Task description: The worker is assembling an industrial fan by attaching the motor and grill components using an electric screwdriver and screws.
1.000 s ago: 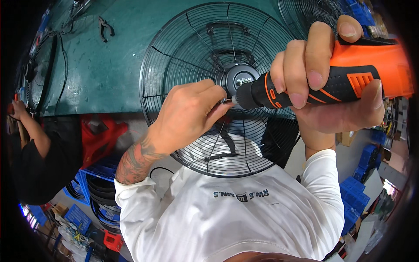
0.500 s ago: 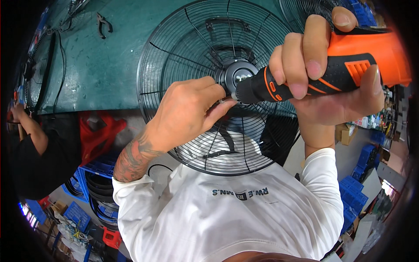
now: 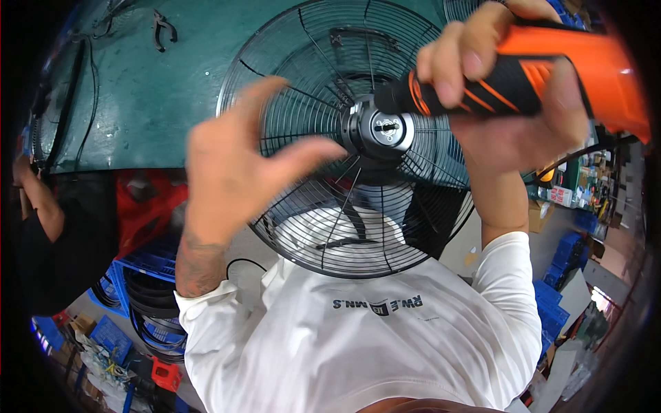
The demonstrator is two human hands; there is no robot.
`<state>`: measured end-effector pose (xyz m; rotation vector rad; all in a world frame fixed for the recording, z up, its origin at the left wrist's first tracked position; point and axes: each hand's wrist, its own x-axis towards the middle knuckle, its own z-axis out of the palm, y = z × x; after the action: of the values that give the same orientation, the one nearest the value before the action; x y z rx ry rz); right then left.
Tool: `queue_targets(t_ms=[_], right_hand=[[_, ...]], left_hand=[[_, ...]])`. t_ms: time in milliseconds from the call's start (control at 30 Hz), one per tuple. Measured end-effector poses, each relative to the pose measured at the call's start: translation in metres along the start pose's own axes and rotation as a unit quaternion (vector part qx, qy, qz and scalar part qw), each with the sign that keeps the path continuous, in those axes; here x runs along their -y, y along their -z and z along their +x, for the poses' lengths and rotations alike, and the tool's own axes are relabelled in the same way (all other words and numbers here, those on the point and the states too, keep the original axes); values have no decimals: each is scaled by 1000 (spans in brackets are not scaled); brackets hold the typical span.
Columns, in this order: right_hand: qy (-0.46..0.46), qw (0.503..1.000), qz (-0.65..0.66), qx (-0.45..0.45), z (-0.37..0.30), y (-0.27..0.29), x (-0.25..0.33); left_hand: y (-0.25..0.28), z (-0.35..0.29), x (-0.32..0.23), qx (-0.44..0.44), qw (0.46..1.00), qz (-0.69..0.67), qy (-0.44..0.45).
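Observation:
A round black wire fan guard (image 3: 323,255) stands before me at the table's near edge. At its middle sits the fan motor (image 3: 387,131), a dark housing with a bright shaft end showing. My right hand (image 3: 496,96) is wrapped round an orange and black power screwdriver (image 3: 530,76), whose black nose lies over the upper part of the motor. Left of the motor, my left hand (image 3: 237,162) hovers over the guard, thumb and fingers spread apart, and I see nothing in it; motion blurs it.
Pliers (image 3: 164,32) and a black cable (image 3: 93,103) lie on the green table (image 3: 155,120). Another person's arm (image 3: 43,196) shows at the far left, near a red plastic chair (image 3: 148,213). Blue crates (image 3: 155,265) with black rings stand below. Another wire guard (image 3: 465,8) is at the back.
My left hand has drawn away from the motor to the left, and its pinch has opened. The screwdriver in my right hand has lifted upward off the motor's near side, uncovering the shaft.

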<state>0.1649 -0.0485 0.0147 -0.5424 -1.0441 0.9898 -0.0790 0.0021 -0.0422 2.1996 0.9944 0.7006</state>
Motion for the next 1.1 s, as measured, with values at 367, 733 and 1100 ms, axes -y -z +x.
queue_targets(t_ms=[367, 733, 1100], right_hand=[[-43, 995, -80, -41, 12, 25, -46], [-69, 993, -92, -15, 5, 24, -50], [-62, 981, -183, 13, 2, 24, -48]], left_hand=[[-20, -15, 109, -70, 906, -347, 233], [-26, -16, 98, -67, 881, -402, 240], [-32, -12, 96, -80, 864, -422, 262]])
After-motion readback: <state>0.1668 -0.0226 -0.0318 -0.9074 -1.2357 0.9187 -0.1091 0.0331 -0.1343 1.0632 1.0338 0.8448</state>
